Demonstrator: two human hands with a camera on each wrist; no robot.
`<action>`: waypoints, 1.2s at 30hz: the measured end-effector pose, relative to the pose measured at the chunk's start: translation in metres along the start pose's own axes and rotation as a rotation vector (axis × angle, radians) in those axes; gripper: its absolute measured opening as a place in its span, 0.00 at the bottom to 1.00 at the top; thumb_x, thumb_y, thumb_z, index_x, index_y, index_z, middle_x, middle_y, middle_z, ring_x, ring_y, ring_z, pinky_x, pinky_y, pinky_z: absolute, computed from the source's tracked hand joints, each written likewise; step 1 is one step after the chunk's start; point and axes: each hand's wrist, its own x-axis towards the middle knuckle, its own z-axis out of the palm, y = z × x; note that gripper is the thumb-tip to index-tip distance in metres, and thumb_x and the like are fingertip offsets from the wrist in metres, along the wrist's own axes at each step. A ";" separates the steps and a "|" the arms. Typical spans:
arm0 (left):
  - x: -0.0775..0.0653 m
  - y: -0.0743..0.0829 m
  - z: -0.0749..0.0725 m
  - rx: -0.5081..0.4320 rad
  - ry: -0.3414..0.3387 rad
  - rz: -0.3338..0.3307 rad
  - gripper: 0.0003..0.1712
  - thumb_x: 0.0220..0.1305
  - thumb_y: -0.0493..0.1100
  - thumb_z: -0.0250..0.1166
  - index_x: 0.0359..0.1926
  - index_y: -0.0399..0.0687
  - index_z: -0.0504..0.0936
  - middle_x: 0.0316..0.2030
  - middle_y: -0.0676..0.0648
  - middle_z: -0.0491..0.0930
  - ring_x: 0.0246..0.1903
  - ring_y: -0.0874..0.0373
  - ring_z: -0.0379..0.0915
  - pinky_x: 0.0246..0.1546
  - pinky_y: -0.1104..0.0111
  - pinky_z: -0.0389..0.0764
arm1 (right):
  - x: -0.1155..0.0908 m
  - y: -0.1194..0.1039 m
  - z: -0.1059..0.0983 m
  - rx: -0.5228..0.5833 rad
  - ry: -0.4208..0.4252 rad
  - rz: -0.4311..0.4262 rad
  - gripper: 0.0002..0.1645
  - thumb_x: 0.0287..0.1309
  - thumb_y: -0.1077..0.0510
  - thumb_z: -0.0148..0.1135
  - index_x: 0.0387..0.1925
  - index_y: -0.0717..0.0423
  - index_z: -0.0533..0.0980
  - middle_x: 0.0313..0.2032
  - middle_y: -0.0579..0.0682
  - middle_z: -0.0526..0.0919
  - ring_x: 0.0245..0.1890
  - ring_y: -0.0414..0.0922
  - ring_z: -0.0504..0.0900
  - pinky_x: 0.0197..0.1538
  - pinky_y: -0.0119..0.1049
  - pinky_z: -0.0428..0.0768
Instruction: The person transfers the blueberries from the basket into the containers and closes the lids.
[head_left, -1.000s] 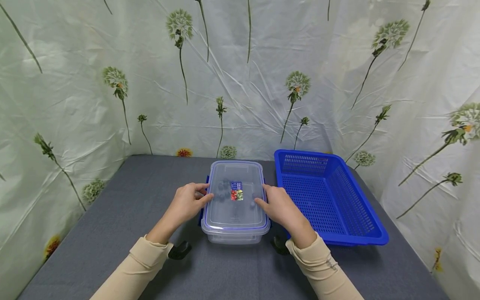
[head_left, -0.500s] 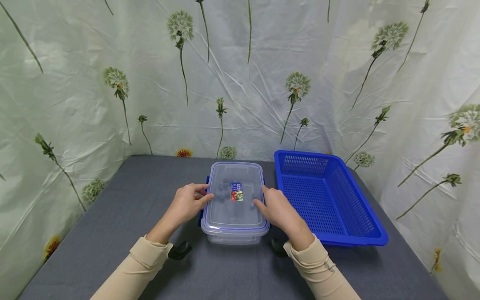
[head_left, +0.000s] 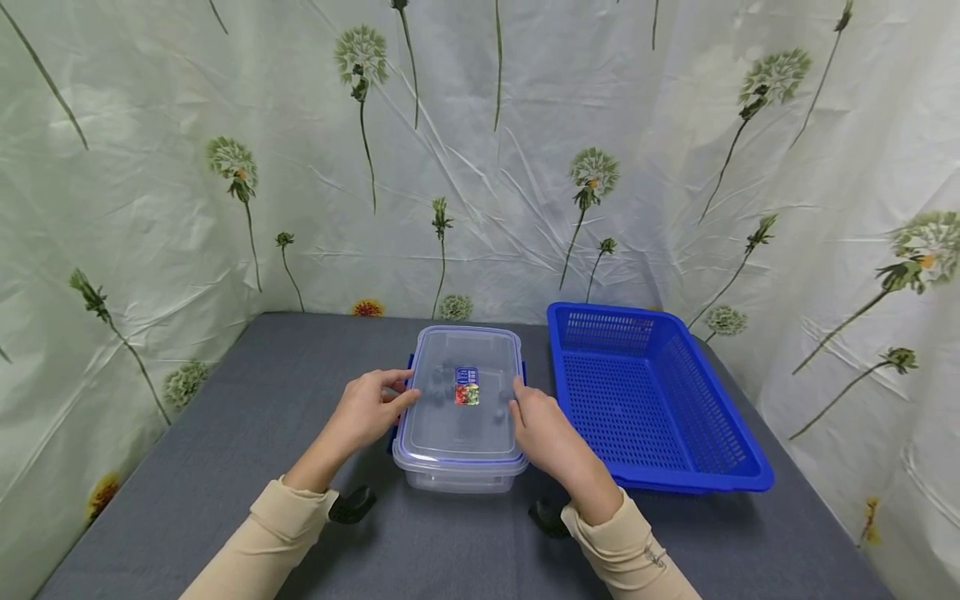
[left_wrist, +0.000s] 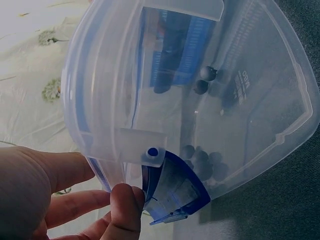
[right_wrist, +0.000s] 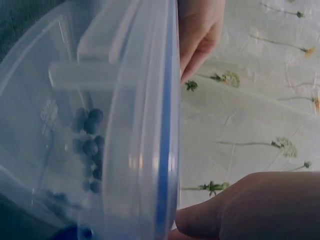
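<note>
A clear plastic food container (head_left: 461,450) with a lid (head_left: 435,425) on it lies on the grey cloth, a fruit-printed label (head_left: 467,387) on top. Several small, dark, round things like blueberries (left_wrist: 209,73) show through its walls. My left hand (head_left: 367,408) grips the lid's left edge, thumb on top and other fingers at the side by a blue latch (left_wrist: 175,187), which hangs swung out from the wall. On the right edge my right hand (head_left: 547,429) holds the container, thumb at the rim; its other fingers are partly hidden.
A blue plastic basket (head_left: 686,482) with slotted walls stands just right of the container, close to my right hand. A flower-printed curtain (head_left: 510,208) hangs behind the table (head_left: 262,375) and at both sides.
The container has shifted slightly left, and both hands have moved with it. My right thumb has drawn back from the lid's top toward its edge.
</note>
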 end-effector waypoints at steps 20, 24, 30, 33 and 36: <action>-0.010 -0.009 -0.007 0.001 0.034 0.003 0.27 0.76 0.48 0.69 0.69 0.40 0.81 0.52 0.36 0.85 0.45 0.49 0.89 0.39 0.60 0.90 | -0.013 0.006 0.031 0.303 0.125 0.073 0.35 0.82 0.60 0.49 0.83 0.67 0.55 0.77 0.73 0.64 0.78 0.70 0.64 0.76 0.71 0.66; -0.013 -0.018 -0.006 0.004 0.026 0.005 0.31 0.76 0.53 0.68 0.72 0.42 0.79 0.55 0.35 0.85 0.55 0.41 0.86 0.52 0.48 0.88 | -0.014 0.011 0.039 0.466 0.149 0.192 0.38 0.82 0.55 0.52 0.83 0.64 0.54 0.79 0.72 0.61 0.80 0.71 0.61 0.77 0.72 0.63; -0.018 -0.032 0.000 -0.061 -0.030 -0.109 0.46 0.74 0.64 0.67 0.80 0.42 0.66 0.68 0.29 0.77 0.66 0.33 0.78 0.65 0.38 0.80 | -0.014 0.018 0.049 0.778 0.116 0.355 0.49 0.81 0.45 0.56 0.84 0.68 0.47 0.80 0.75 0.57 0.80 0.70 0.62 0.80 0.66 0.63; -0.022 -0.037 0.003 -0.146 -0.085 -0.192 0.53 0.74 0.67 0.66 0.84 0.41 0.57 0.72 0.28 0.73 0.69 0.33 0.75 0.68 0.37 0.77 | -0.013 0.021 0.052 0.932 0.071 0.388 0.48 0.81 0.44 0.55 0.82 0.71 0.50 0.77 0.75 0.64 0.76 0.67 0.69 0.80 0.63 0.66; -0.026 -0.039 0.006 -0.270 -0.137 -0.255 0.57 0.74 0.67 0.65 0.85 0.38 0.50 0.74 0.28 0.70 0.70 0.34 0.74 0.70 0.39 0.76 | -0.014 0.024 0.054 1.044 0.037 0.398 0.42 0.80 0.45 0.55 0.78 0.72 0.60 0.68 0.69 0.78 0.66 0.55 0.81 0.77 0.58 0.71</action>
